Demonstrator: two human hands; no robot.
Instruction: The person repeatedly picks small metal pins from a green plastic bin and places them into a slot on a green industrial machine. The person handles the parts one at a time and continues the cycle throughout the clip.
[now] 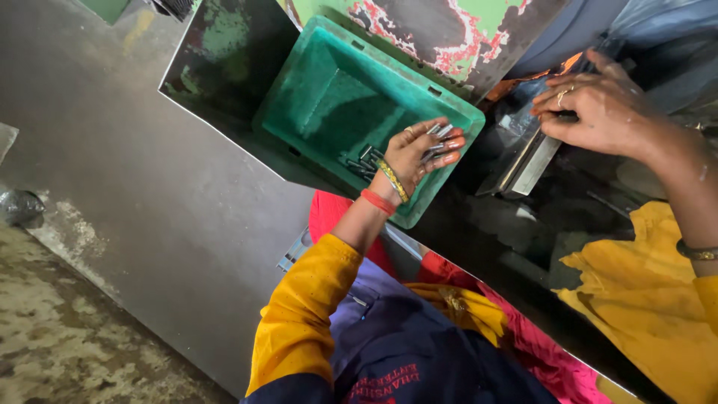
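My left hand (420, 152) reaches into a green plastic crate (329, 97) and is closed on several small grey metal pieces (441, 132) held between its fingers. More of the same metal pieces (363, 159) lie in the crate's near corner, just beside the wrist. My right hand (598, 108) rests, fingers bent, on a dark machine part at the upper right, just above a flat metal block (523, 161). Whether it grips anything there is hidden by the fingers.
A large grey metal sheet (120, 150) slopes across the left. A worn green and red painted panel (449, 30) stands behind the crate. Dark machine surfaces (538, 224) lie below my right hand. Rough concrete floor (52, 337) shows at the lower left.
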